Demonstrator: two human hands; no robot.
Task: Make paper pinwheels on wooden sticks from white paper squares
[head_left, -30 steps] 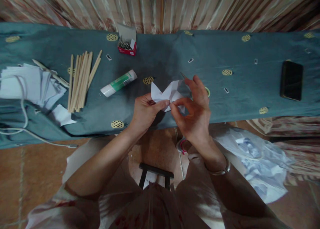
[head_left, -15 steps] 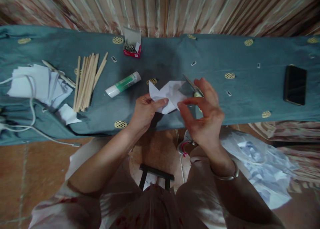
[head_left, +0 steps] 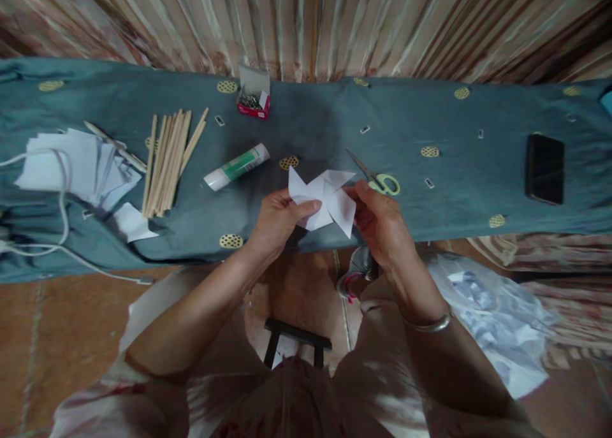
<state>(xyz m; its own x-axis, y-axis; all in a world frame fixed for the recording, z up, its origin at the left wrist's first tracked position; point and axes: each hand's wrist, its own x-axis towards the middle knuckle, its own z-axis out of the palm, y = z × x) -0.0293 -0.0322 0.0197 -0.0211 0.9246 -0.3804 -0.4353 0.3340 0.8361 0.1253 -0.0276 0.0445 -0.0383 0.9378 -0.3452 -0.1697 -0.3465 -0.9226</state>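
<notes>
A white paper pinwheel (head_left: 318,215) with pointed blades is held up over the front edge of the cloth-covered table. My left hand (head_left: 280,218) pinches it from the left, thumb pressed on the paper near its middle. At its right side my right hand (head_left: 380,218) is closed around the edge of a blade, its fingertips partly hidden behind the paper. Just beyond the right hand lies a pair of scissors (head_left: 382,183) with pale green handles. A glue stick (head_left: 238,166) with a green label rests to the left of the pinwheel.
Wooden sticks (head_left: 167,164) lie left of the glue, beside a stack of white paper pieces (head_left: 62,164) and a white cable (head_left: 62,218). An open red box (head_left: 253,100) of small metal pieces stands behind. A phone (head_left: 545,169) is at right; a plastic bag (head_left: 492,317) sits below.
My right hand has gone from pinching the lower right blade tip to gripping the right edge, its raised fingers now folded in. The scissors' handles have come into sight.
</notes>
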